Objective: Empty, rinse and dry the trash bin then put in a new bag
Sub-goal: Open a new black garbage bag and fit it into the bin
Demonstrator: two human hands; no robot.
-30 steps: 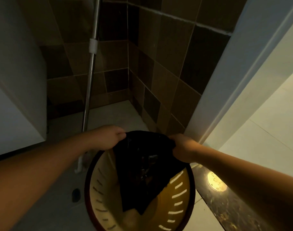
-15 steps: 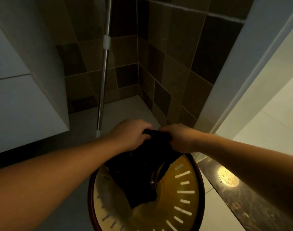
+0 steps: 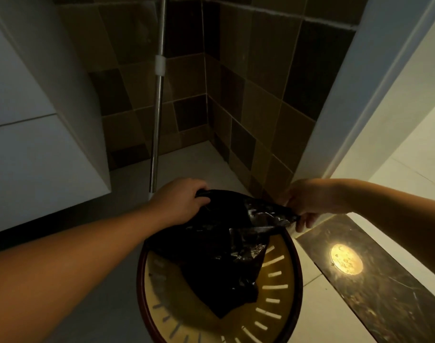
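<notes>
Trash bin [image 3: 289,288] sits below me; my left hand [image 3: 180,201] and right hand [image 3: 308,201] each pinch the black bag [image 3: 216,258] over it.

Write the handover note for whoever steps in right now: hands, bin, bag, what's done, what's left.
Left hand grips one edge of the black bag; right hand pinches the opposite edge, pulled out toward the right.
The bag hangs down into the slotted bin on the floor, its mouth not yet over the rim.
Done: the bin looks empty and the new bag is in hand.
Left: spread the mouth open, fold it over the rim, push the bag down.
</notes>
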